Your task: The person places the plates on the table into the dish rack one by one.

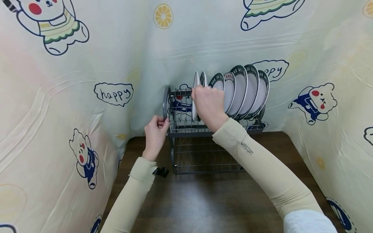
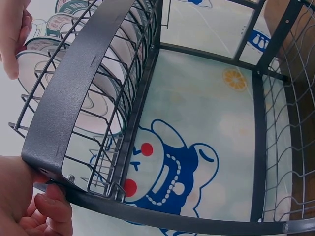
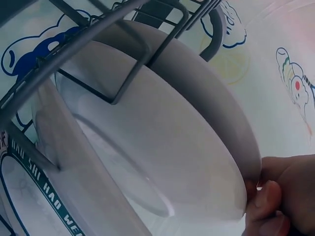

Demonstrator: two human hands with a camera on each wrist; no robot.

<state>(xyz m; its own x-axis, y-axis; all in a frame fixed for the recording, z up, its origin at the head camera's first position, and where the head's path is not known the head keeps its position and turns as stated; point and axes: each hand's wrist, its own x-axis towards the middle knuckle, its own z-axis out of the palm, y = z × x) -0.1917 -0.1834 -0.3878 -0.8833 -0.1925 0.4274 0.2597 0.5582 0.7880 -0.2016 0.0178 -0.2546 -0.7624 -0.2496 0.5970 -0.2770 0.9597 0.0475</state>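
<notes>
A dark metal two-tier dish rack (image 1: 190, 132) stands against the printed cloth, with several white plates upright on its upper tier. My left hand (image 1: 155, 135) grips the rack's left front corner; in the left wrist view, thumb and fingers of that hand (image 2: 22, 199) hold the dark frame (image 2: 74, 93). At the left end of the row, my right hand (image 1: 210, 105) pinches the rim of the leftmost plate (image 1: 196, 79). The right wrist view shows the fingers (image 3: 266, 199) at this plate's (image 3: 211, 93) edge, beside a neighbouring plate (image 3: 157, 132).
Several plates with green lettered rims (image 1: 252, 90) lean in a row on the upper tier's right. The lower wire tier (image 1: 204, 153) sits on a dark wooden tabletop (image 1: 215, 204). Printed cloth (image 1: 145, 74) encloses the back and both sides.
</notes>
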